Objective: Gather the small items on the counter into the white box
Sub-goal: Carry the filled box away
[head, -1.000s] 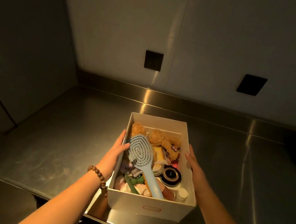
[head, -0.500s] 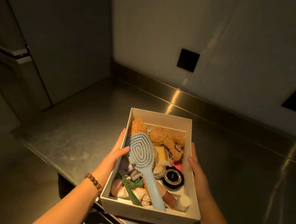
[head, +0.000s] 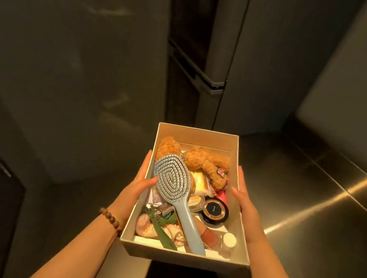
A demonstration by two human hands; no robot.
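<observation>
The white box (head: pixel 183 256) is gripped at its sides by the left hand (head: pixel 140 186) and the right hand (head: pixel 243 200), off the surface (head: pixel 313 190). The hairbrush (head: pixel 175 191) lies loosely on top; it could be tipped out if the box were tilted.

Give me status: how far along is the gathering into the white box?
Done: the white box already holds the blue hairbrush, plush bear, black compact and other small items. In hand: left hand and right hand hold the box by its sides, lifted off the steel counter. Left: the visible counter shows no loose items; the rest is out of view.
</observation>
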